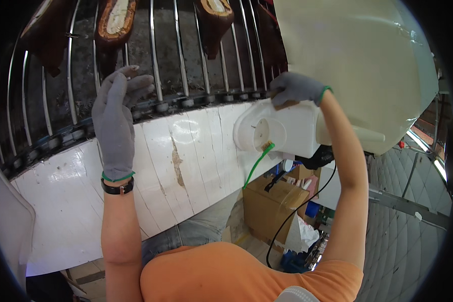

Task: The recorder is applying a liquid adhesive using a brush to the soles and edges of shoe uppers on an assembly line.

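Observation:
My left hand (115, 118), in a grey glove with a green cuff, is open with its fingers loosely stretched. It reaches over the near edge of a rack of metal rods, just below a dark brown boot (105, 43) whose pale underside faces up. My right hand (298, 89), gloved alike, is closed at the far edge of a white plastic container (301, 126). A brownish edge shows under its fingers; what it holds, I cannot make out. A green-handled brush (259, 163) rests in the container's round cup, its handle hanging over the near side.
More brown boots (215, 25) lie along the rod conveyor (181, 50). A cracked white ledge (186, 151) runs before me. Large pale sheeting (357, 60) stands at right. Below are a cardboard box (267, 206) and a black cable (292, 214). A grey bin (7, 221) is at left.

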